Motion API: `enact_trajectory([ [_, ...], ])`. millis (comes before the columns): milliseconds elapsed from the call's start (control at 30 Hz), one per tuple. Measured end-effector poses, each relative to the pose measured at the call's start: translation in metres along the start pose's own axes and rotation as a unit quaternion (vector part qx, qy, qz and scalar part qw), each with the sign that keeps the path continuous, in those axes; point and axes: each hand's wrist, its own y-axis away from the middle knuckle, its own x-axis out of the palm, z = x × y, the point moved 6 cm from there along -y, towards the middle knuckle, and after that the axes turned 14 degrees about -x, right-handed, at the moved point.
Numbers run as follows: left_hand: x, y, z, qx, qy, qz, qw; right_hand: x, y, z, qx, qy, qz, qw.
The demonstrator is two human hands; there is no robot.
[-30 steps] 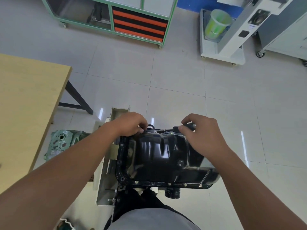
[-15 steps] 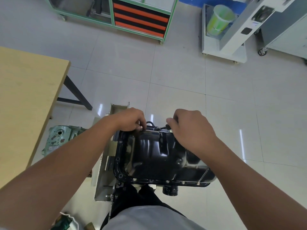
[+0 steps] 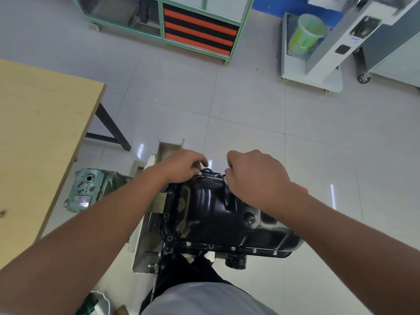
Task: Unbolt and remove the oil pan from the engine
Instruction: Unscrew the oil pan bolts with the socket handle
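Head view. The black oil pan [image 3: 218, 214] sits at centre frame, mounted on an engine on a pale stand [image 3: 145, 246], directly ahead of the person. Its long axis runs from 9 o'clock to 3 o'clock, tilted slightly down toward 4 o'clock; its domed belly faces up toward the camera. Bolts [image 3: 233, 248] line the near flange at 6 o'clock.

The left hand [image 3: 184, 165] rests at the pan's far edge, about 11 o'clock, fingers curled and pinching a small bright bolt head [image 3: 200, 173]. The right hand [image 3: 254, 176] is at 12 to 1 o'clock on the same edge, fingers curled together around a small metal piece [image 3: 223, 175]; what that piece is cannot be told.

A wooden table [image 3: 41, 144] lies at 9 o'clock, a green casting [image 3: 91, 189] beside it, and a green-framed cabinet [image 3: 200, 32] at 12 o'clock.
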Motion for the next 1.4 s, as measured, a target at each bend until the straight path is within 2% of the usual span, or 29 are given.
enact_trajectory([
  [100,-0.006,0.029,-0.021,-0.011,0.175,-0.125,0.976,0.006,0.008,-0.021,0.146,-0.072,-0.049,0.985],
  [133,0.0,0.041,-0.032,-0.007,0.213,-0.125,0.969,0.009,0.011,-0.024,0.178,-0.072,-0.062,0.979],
  [200,0.023,0.063,-0.053,0.006,0.173,-0.104,0.979,0.014,0.016,-0.018,0.192,-0.023,-0.079,0.978],
  [267,0.033,0.075,-0.059,-0.007,0.131,-0.128,0.983,0.02,0.02,-0.001,0.139,0.051,-0.091,0.985],
  [367,0.03,0.076,-0.057,-0.015,0.125,-0.159,0.979,0.02,0.019,0.007,0.052,0.124,-0.071,0.988],
  [567,0.029,0.078,-0.059,-0.041,0.105,-0.158,0.981,0.009,0.004,0.003,-0.073,0.128,-0.044,0.988],
  [733,0.031,0.078,-0.059,-0.027,0.108,-0.181,0.977,0.003,-0.003,-0.011,-0.098,0.102,-0.015,0.99],
  [1100,0.032,0.075,-0.057,-0.042,0.12,-0.18,0.975,-0.001,-0.016,-0.023,-0.139,0.106,0.03,0.984],
  [1133,0.032,0.075,-0.057,-0.044,0.12,-0.176,0.976,-0.002,-0.015,-0.021,-0.158,0.119,0.042,0.979],
  [1167,0.032,0.074,-0.057,-0.046,0.121,-0.173,0.976,-0.002,-0.014,-0.014,-0.219,0.143,0.05,0.964],
  [1233,0.032,0.076,-0.056,-0.045,0.133,-0.176,0.974,0.004,-0.008,0.006,-0.364,0.195,0.091,0.906],
  [1267,0.031,0.077,-0.056,-0.043,0.141,-0.184,0.972,0.005,-0.011,0.01,-0.383,0.211,0.105,0.893],
  [1333,0.031,0.077,-0.055,-0.043,0.146,-0.183,0.971,-0.002,-0.025,0.01,-0.342,0.241,0.099,0.903],
  [1400,0.031,0.077,-0.054,-0.043,0.15,-0.175,0.972,-0.006,-0.035,0.004,-0.264,0.202,0.083,0.939],
])
